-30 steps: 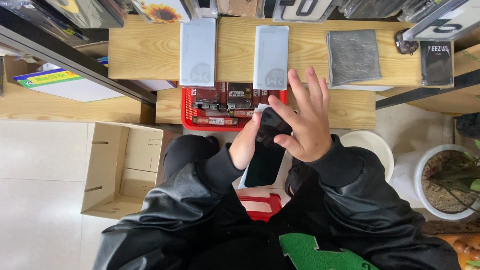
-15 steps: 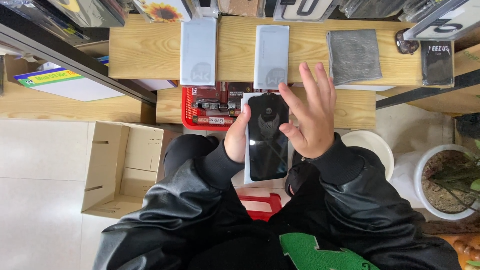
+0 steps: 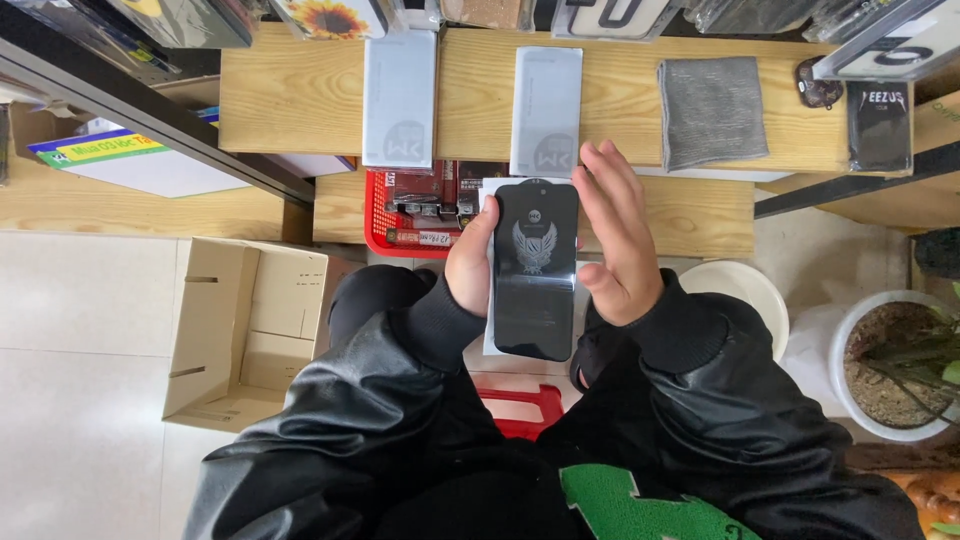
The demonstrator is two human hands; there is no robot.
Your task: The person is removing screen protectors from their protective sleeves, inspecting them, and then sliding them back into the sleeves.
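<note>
My left hand (image 3: 470, 265) grips the left edge of a flat black rectangular panel (image 3: 535, 270) with a pale winged emblem, backed by a white card. It faces the camera, upright over my lap. My right hand (image 3: 618, 235) rests flat against the panel's right edge, fingers straight and spread toward the wooden shelf (image 3: 620, 115). Two grey flat packages (image 3: 400, 100) (image 3: 546, 110) lie on that shelf just beyond the hands. Both sleeves are black leather.
A grey folded cloth (image 3: 713, 110) and a black packet (image 3: 880, 125) lie on the shelf's right. A red basket (image 3: 425, 210) with small items sits under the shelf. An open cardboard box (image 3: 250, 330) stands on the floor left; a potted plant (image 3: 900, 365) at right.
The black panel was tilted and partly hidden behind my right hand; it now faces the camera squarely. My right hand slid to its right edge and opened flat.
</note>
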